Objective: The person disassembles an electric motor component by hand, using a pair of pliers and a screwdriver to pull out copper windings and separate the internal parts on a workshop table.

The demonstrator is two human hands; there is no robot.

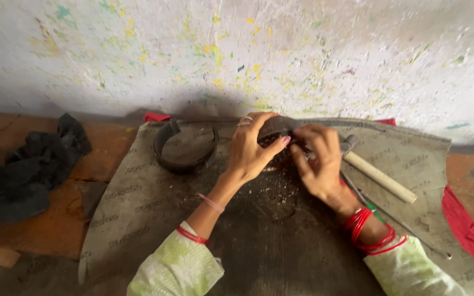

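You wore pale green floral sleeves, red bangles stacked on your right wrist (plus a green one), red thread, pink band and finger rings on your left hand [249, 153].

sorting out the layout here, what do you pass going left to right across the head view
black cloth → round dark ring-shaped holder → left hand → right hand → wooden-handled hammer → red cloth

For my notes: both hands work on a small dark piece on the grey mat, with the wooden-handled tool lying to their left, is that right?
Not quite. The head view shows the wooden-handled tool to the right of the hands. The left hand and right hand do work on the small dark piece on the grey mat.
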